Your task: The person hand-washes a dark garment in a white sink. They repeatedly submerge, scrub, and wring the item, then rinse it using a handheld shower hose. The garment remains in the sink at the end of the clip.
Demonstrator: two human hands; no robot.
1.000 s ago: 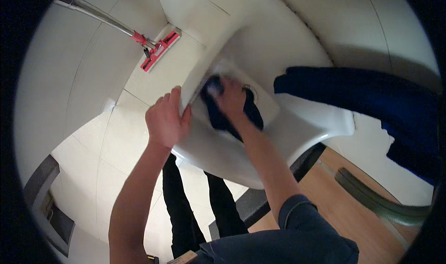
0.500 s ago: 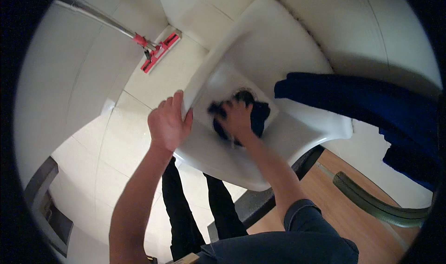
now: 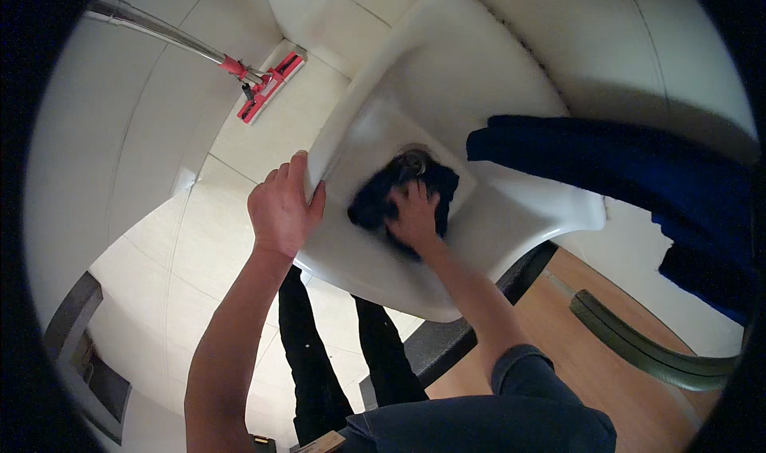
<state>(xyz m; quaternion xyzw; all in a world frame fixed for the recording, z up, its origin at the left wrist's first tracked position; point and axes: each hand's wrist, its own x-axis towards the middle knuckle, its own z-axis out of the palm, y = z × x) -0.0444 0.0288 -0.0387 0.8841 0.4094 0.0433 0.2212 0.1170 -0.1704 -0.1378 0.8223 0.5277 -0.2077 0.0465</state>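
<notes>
A white wash basin fills the middle of the view. My left hand grips its left rim, thumb on the inner side and fingers over the outside. Down in the bowl lies a crumpled dark navy cloth, bunched beside the drain. My right hand presses on this cloth with its fingers spread, slightly blurred. Part of the cloth is hidden under the palm.
Dark blue fabric hangs over the basin's right side. A red-headed squeegee mop leans at the upper left. A dark threshold runs below the basin, and a green curved tube is at the lower right.
My right hand has shifted slightly down, and the cloth is now spread wider under it, toward the lower left. My left hand keeps its place on the rim.
</notes>
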